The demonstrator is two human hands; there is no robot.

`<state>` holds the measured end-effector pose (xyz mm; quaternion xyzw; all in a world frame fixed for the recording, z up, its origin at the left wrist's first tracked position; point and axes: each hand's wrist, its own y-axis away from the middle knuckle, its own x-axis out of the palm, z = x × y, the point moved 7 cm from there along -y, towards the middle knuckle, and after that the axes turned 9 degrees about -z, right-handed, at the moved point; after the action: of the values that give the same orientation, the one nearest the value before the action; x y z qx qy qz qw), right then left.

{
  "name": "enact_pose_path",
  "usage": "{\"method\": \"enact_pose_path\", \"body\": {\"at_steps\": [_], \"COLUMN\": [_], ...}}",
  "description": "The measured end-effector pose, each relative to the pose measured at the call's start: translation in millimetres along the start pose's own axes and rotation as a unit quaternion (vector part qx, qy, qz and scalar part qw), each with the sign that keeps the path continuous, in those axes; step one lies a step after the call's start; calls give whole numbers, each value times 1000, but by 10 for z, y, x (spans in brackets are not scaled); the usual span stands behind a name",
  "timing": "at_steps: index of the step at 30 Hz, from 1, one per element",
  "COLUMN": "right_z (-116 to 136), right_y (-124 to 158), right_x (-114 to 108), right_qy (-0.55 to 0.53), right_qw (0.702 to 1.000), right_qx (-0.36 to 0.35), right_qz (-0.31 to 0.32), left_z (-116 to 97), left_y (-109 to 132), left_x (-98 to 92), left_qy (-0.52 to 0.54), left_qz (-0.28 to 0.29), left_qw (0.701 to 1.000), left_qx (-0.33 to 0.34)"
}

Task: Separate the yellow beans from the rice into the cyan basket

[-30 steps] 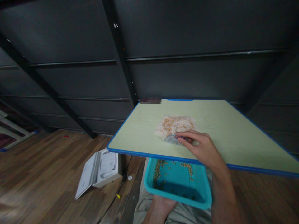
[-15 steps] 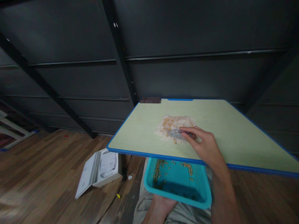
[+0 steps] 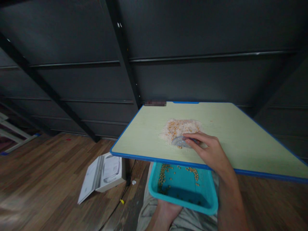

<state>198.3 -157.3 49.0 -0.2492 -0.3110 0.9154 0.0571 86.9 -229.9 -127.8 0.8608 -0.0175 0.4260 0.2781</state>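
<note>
My right hand point(image 3: 208, 148) pinches a thin, translucent plastic disc point(image 3: 179, 141), like a lid, between thumb and fingers. Its edge is at the near side of a spread of white rice point(image 3: 179, 131) mixed with yellowish beans point(image 3: 172, 127) on the tabletop. A few beans lie just in front of the disc. Below the table's front edge, a turquoise tray point(image 3: 183, 202) with several beans in it rests over my lap. My left hand point(image 3: 168, 211) holds it from underneath at the near rim; its fingers are hidden.
The pale green folding table point(image 3: 255, 147) has a blue edge and stands against a dark panelled wall point(image 3: 204, 80). On the wooden floor at left lies an open white box point(image 3: 112, 171) with papers. A black cable point(image 3: 122, 194) runs beside it.
My right hand has drawn the plastic disc slightly toward me and to the left, shifting some rice and beans with it. The left hand and tray stay put.
</note>
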Motion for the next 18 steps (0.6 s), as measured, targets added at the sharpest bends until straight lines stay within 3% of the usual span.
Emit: {"method": "enact_pose_path", "body": {"at_steps": [5, 18], "right_z": [35, 84], "right_y": [1, 27], "right_x": [6, 33], "right_qy": [-9, -36], "right_qw": [1000, 998], "right_qx": [-16, -27], "right_qz": [3, 39], "left_z": [80, 98], "left_y": [18, -9], "left_x": [58, 17], "left_qy": [54, 31], "left_qz": [83, 80], "left_qw": [994, 996], "left_qx": [-45, -41]}}
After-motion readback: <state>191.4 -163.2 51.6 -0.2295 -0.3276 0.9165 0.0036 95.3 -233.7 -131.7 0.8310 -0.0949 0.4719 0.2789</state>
